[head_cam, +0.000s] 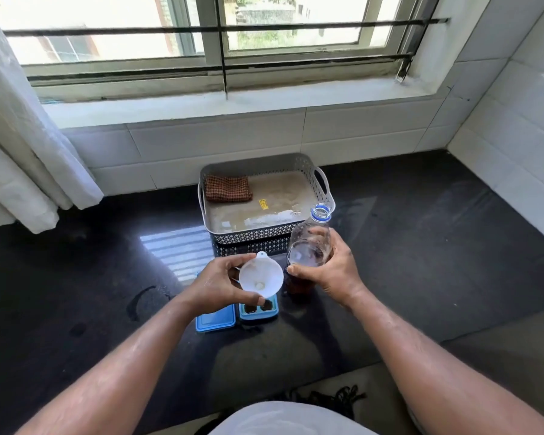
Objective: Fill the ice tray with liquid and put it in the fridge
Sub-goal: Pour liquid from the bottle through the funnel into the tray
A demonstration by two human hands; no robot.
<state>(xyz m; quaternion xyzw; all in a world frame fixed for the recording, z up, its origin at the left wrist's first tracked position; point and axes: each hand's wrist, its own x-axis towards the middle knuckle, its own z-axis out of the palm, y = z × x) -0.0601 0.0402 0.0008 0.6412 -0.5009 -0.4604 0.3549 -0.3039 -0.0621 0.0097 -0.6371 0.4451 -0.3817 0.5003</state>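
Dark polished stone forms the worktop [107, 277] beneath a barred window [220, 36], with white tiled walls behind and at the right and a pale curtain [22, 136] hanging at the far left corner. At the middle of the worktop, a person's left hand [215, 285] pinches a white plastic funnel [261, 276] by its rim, fingers closed on it, holding it tilted above a blue ice tray [258, 307]; the two tray cells that show near its front end hold dark liquid, the rest being hidden under the funnel. Just beside the tray on its left lies a blue lid [215, 320], flat on the stone. The right hand [330, 270] is wrapped around a clear plastic bottle [310, 246], uncapped, with a blue ring at its neck and brown liquid in its lower part; the bottle stands just right of the tray. Behind both, toward the back wall, sits a perforated grey basket [322, 183] holding a folded brown checked cloth [228, 188] in its far left corner. Wet smears mark the worktop left of the lid.
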